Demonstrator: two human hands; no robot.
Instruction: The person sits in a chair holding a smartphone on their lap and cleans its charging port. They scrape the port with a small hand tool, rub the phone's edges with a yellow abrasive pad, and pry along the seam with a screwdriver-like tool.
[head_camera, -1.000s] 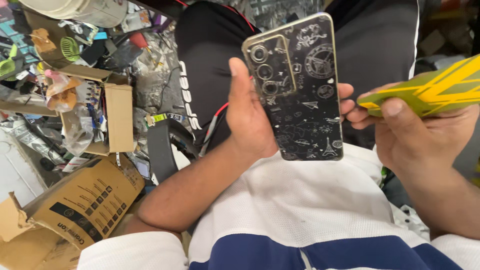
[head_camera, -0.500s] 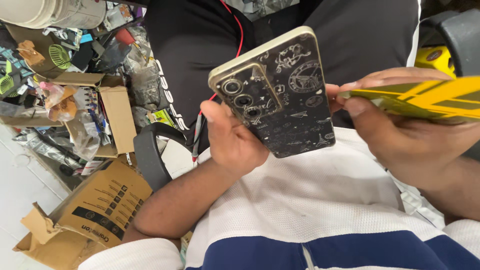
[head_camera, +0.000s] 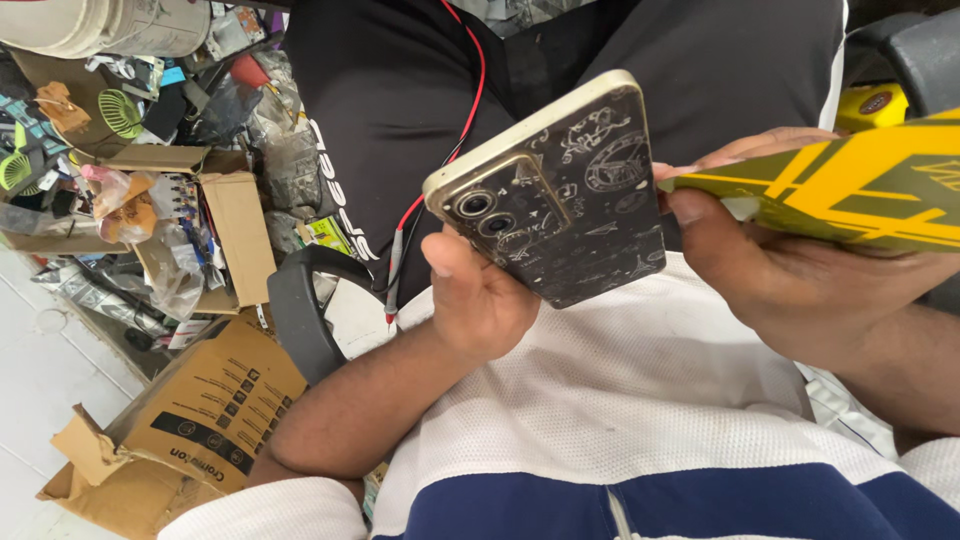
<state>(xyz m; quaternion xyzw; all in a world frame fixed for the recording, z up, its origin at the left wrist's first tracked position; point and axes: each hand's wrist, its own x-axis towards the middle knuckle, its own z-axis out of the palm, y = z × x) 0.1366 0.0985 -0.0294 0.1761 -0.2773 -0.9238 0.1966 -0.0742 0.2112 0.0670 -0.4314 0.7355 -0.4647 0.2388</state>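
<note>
My left hand (head_camera: 480, 300) grips a smartphone (head_camera: 565, 190) from below, its back facing me. The phone has a pale frame, a camera block with round lenses, and a black skin covered in white doodles. It tilts with the camera end toward the left. My right hand (head_camera: 770, 265) holds a yellow and dark green patterned sheet (head_camera: 850, 190) flat, its left edge next to the phone's right side. The right thumb lies on the sheet's near edge. Both hands hover above my lap, over a white and navy shirt.
Red and black probe leads (head_camera: 440, 170) hang over black trousers. A black armrest (head_camera: 300, 310) sits at my left. Open cardboard boxes (head_camera: 190, 420) and a box (head_camera: 235, 230) of small parts lie on the floor at left amid clutter.
The phone has tilted further, its camera end swinging down to the left. The right hand with the yellow sheet has moved closer to the phone's edge. The view has shifted.
</note>
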